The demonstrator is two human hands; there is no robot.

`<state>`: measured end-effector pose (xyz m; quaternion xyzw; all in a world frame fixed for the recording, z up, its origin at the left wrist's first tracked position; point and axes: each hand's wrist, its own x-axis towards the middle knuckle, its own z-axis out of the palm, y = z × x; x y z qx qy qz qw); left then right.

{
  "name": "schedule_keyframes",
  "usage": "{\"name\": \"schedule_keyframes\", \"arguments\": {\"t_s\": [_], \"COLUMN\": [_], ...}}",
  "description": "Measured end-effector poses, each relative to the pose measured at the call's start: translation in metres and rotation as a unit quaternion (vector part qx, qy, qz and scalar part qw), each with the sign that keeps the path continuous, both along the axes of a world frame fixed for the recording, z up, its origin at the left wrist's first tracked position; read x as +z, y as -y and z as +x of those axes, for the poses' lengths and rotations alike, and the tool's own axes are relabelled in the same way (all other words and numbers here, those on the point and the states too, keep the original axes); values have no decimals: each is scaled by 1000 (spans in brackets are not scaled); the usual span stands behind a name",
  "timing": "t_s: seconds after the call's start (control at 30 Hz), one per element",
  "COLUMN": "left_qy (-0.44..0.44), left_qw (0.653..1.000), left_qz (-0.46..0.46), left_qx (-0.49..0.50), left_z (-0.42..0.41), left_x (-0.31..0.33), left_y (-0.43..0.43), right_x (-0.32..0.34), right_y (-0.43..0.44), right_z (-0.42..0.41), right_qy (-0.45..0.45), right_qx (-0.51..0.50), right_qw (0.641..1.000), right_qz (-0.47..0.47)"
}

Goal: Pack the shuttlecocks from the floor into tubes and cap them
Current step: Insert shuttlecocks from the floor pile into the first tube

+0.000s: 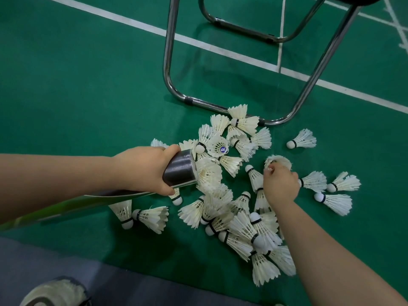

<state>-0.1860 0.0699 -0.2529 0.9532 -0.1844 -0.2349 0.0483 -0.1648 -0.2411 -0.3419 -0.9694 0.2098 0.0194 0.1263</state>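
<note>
Tube, long and green with a dark grey band at the mouth (pixel 180 171), is in my left hand (pixel 145 168). My fingers (pixel 169 191) wrap round it just behind the mouth, and it lies tilted low over the green court floor (pixel 77 85). A stack of white feather shuttlecocks (pixel 208 173) sticks out of the mouth.

Right hand (pixel 279 186): fingers (pixel 270 171) pinch the feathers of a single white shuttlecock (pixel 278 161) at the right side of the heap. Can't tell if it's off the floor.

A loose heap of white shuttlecocks (pixel 238 228) lies on the floor between my hands and under my right forearm. A stray shuttlecock (pixel 302 140) lies apart on the right. A chrome tubular stool frame (pixel 170 74) stands behind the heap, with two shuttlecocks against its foot bar. White court lines (pixel 220 49) cross the floor. At bottom left is a second tube mouth (pixel 55 292), full of feathers and cut off by the edge.
</note>
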Motion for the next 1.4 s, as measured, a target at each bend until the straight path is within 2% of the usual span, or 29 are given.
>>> {"name": "schedule_keyframes", "arguments": {"t_s": [0.13,0.23,0.47,0.53,0.63,0.73,0.83,0.93,1.03,1.13,1.3,1.4], "left_qy": [-6,-6,3,4,1,-3,-7,-10,-11,-14,-9,-3], "left_qw": [1000,1000,1000,1000,1000,1000,1000,1000,1000,1000,1000,1000], "left_qz": [-1,-3,2,3,6,6,1,1,0,-2,0,-2], "left_qx": [1,0,-2,-2,-1,0,4,4,1,3,0,-2], "left_z": [-1,-1,1,1,1,2,3,3,3,3,6,7], "left_x": [-1,0,1,0,-1,0,0,-1,-2,-2,-2,0], "left_y": [0,1,0,-2,-4,-2,-2,-3,-3,-6,-4,-2], "right_x": [4,5,-2,1,6,5,2,0,1,5,18,31], "right_y": [-1,-5,-8,-10,-16,-30,-50,-72,-88,-89,-75,-75], "right_z": [1,2,7,7,3,-2,-2,2,8,10,3,-3], "right_qy": [76,126,113,124,138,72,-30,-133,-155,-84,72,139], "right_qx": [-65,-122,-187,-206,-179,-85,-8,5,-38,-73,-75,-95], "right_qw": [993,975,930,922,938,955,949,922,894,888,920,894], "right_qz": [64,138,297,303,263,275,315,363,419,446,377,416]}}
